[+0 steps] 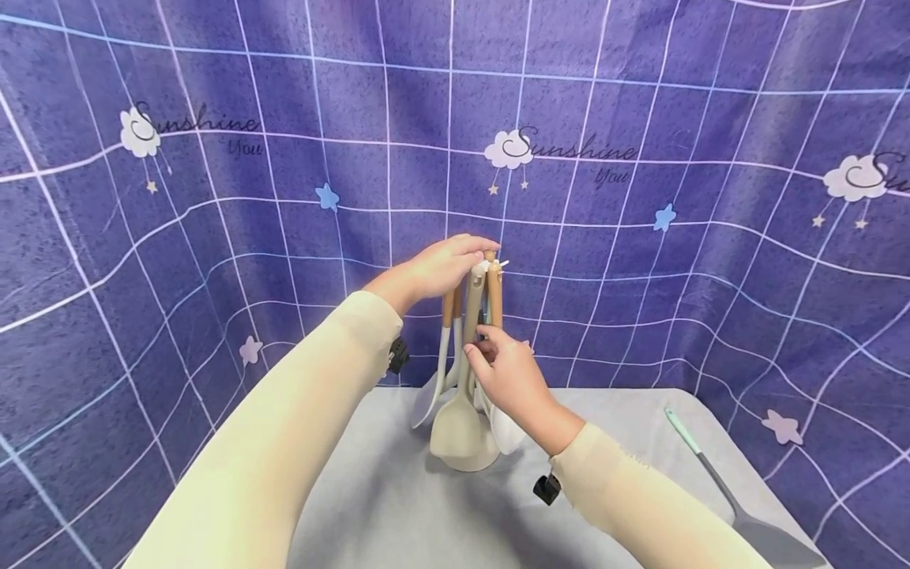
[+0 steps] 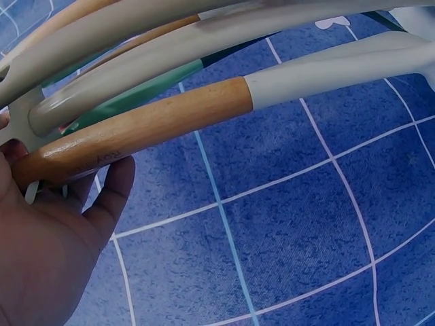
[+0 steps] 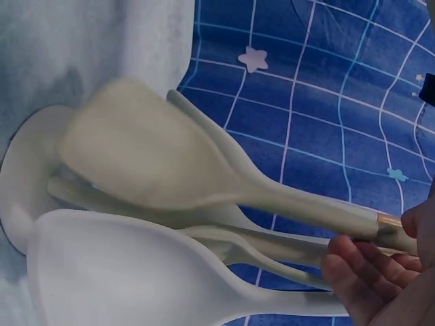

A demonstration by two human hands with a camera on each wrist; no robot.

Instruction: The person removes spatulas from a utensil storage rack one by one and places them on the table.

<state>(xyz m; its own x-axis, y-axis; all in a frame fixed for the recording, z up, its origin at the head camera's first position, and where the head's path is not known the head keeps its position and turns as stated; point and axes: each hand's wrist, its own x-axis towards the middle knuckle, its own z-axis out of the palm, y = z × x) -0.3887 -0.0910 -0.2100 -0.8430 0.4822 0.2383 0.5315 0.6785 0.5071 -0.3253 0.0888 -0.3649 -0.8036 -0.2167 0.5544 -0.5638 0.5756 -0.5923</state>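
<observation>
Right hand [image 1: 513, 371] pinches beige spatula [image 1: 455, 428] by handle [image 1: 472, 304]; left hand [image 1: 442, 265] grips top of utensil stand [image 1: 489, 456]. Spatula sits at stand's front, blade down. Best brace stand firmly, guide handle squarely along hook [image 1: 505, 263], sparing white utensil [image 3: 122, 272] alongside.

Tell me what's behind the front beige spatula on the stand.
Behind the beige spatula show the stand's round base, part of its post and the edge of another utensil. That utensil's full shape is covered and cannot be seen.
</observation>
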